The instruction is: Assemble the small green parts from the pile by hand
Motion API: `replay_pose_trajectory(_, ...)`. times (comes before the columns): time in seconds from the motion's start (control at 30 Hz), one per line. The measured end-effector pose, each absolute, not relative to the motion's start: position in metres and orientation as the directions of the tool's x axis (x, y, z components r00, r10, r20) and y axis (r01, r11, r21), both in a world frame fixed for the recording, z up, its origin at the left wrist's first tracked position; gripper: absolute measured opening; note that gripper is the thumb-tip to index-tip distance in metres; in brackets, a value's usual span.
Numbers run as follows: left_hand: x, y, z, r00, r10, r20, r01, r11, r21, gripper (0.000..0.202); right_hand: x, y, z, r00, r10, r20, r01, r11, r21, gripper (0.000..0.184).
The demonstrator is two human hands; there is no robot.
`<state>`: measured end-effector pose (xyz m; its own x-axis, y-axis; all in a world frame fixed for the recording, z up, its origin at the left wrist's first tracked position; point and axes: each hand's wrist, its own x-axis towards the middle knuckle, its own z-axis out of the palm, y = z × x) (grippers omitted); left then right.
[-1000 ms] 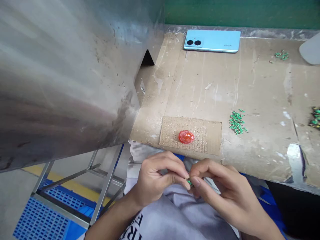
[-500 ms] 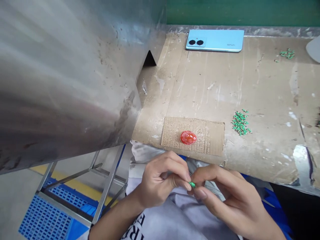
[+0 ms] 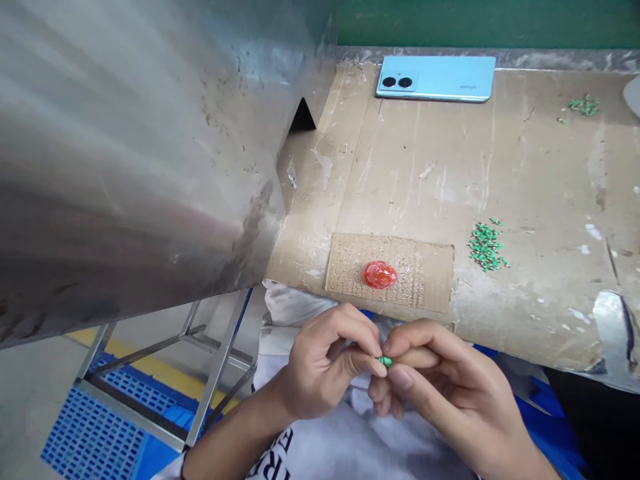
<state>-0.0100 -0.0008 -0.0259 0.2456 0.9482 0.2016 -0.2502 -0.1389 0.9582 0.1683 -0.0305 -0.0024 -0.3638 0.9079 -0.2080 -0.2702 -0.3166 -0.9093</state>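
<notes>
My left hand (image 3: 335, 363) pinches a small green piece (image 3: 385, 361) between thumb and forefinger. The fingers of my right hand (image 3: 445, 387) close in from the other side, thumb and forefinger at the piece's right end. Both hands meet just in front of the table edge, above my lap. Beyond them, a glossy red oval blob (image 3: 380, 274) sits on a cardboard piece (image 3: 435, 273) with a rough, bumpy surface. To its right lies a pile of small green pieces (image 3: 486, 247) with pale ends. What exactly the held piece is cannot be made out.
A blue phone (image 3: 440, 79) lies face down at the table's back. A smaller green cluster (image 3: 584, 105) is at the back right, beside a white object (image 3: 633, 97). A large metal panel (image 3: 150, 167) closes off the left. Below it stand a metal-framed stool (image 3: 215, 367) and a blue perforated crate (image 3: 93, 427).
My right hand has shifted slightly up and left, its fingers nearer the green piece and lower fingers now showing beneath. The left hand keeps its pinch. The view has shifted slightly.
</notes>
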Motion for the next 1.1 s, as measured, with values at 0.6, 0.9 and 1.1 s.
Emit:
replay_pose_trajectory(0.6, -0.01, 0.003, -0.031, 0.242, 0.956, 0.167, -0.333, -0.08, 0.94, 0.012, 0.171, -0.023, 0.004, -0.358, 0.919, -0.165, -0.081, -0.207, -0.975, 0.003)
replay_pose_trajectory(0.9, -0.008, 0.005, -0.036, 0.24, 0.943, 0.231, -0.323, -0.147, 0.935, 0.015, 0.171, -0.023, 0.005, -0.345, 0.935, -0.083, 0.044, -0.073, -0.996, 0.013)
replay_pose_trajectory(1.1, -0.007, 0.003, -0.04, 0.243, 0.933, 0.264, -0.341, -0.173, 0.924, 0.013, 0.171, -0.024, 0.003, -0.342, 0.939, -0.03, 0.056, -0.011, -0.998, 0.014)
